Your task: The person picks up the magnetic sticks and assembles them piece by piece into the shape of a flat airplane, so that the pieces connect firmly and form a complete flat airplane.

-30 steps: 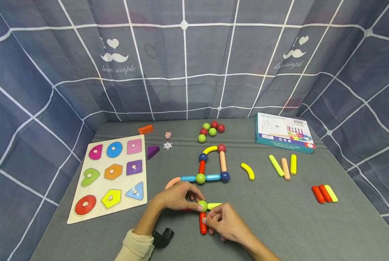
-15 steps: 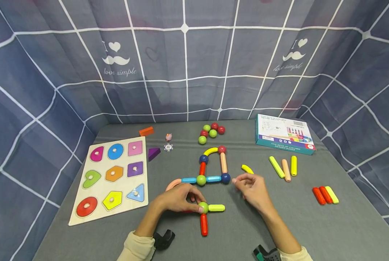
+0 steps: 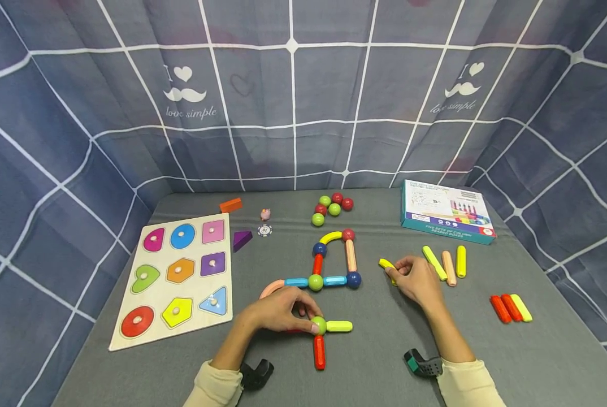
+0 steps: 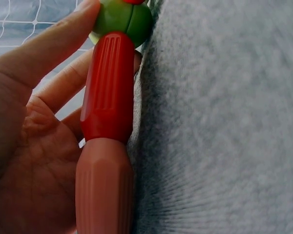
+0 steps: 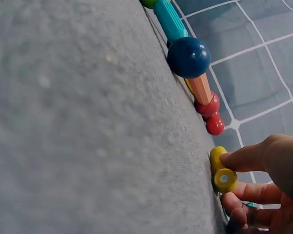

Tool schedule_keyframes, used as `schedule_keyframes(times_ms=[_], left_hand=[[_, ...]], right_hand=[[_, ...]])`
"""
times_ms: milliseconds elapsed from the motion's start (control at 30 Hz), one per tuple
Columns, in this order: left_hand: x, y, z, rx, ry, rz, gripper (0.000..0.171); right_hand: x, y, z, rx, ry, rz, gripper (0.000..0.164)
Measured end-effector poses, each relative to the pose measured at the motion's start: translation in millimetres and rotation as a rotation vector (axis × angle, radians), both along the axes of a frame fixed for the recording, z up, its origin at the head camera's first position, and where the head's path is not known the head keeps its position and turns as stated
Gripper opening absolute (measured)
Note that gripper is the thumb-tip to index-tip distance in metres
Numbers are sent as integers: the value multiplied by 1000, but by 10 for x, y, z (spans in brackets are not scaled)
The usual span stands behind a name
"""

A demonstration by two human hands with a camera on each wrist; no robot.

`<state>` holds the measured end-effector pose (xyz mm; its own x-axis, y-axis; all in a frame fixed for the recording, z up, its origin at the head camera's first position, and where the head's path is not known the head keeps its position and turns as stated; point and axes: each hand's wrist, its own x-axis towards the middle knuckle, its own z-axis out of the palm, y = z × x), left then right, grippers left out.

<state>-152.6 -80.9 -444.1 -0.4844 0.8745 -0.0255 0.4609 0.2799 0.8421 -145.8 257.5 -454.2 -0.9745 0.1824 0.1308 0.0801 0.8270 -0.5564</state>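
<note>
My left hand (image 3: 285, 310) pinches a green ball (image 3: 319, 325) between thumb and fingers. From that ball a red rod (image 3: 319, 353) points toward me and a light-green rod (image 3: 339, 326) points right. In the left wrist view, another red rod (image 4: 110, 87) meets the ball, with a salmon-coloured rod (image 4: 105, 185) end to end behind it, along the palm. My right hand (image 3: 419, 281) has thumb and fingers on a curved yellow rod (image 3: 387, 264); the right wrist view shows its round end (image 5: 225, 179) between them.
Beyond my hands lies a joined shape of rods and balls, with a dark blue ball (image 3: 353, 280) at its corner. Loose balls (image 3: 334, 210) and a box (image 3: 447, 212) are farther back. A puzzle board (image 3: 173, 277) lies left; loose rods (image 3: 449, 268) and red rods (image 3: 501, 309) lie right.
My right hand has left the red rod by the green ball, moved right and away from me, and taken hold of the curved yellow rod. The left hand stays on the green ball.
</note>
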Motion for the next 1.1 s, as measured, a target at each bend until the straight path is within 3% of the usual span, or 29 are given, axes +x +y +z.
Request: schedule_keyframes(times_ms=[200, 333, 433, 633, 700, 833, 933, 1100], left_hand=[[18, 12, -10, 3, 3, 5, 21], [41, 26, -21, 8, -17, 3, 20], [49, 30, -23, 9, -29, 11, 20], [28, 21, -5, 18, -7, 22, 20], [20, 16, 0, 20, -12, 18, 19], [12, 15, -11, 25, -29, 8, 19], [14, 17, -21, 28, -32, 10, 19], [15, 14, -24, 31, -31, 16, 19]], right_hand=[[-101, 66, 29, 62, 4, -31, 27], [-275, 32, 108, 99, 53, -33, 37], [-503, -148, 193, 33, 126, 54, 35], [-1034, -737, 278, -78, 210, 321, 27], [-1180, -916, 276, -99, 192, 369, 29], [-1369, -1147, 247, -67, 101, 360, 33], [-1436, -1212, 199, 2, 38, 346, 36], [-1491, -1236, 127, 116, 15, 328, 35]])
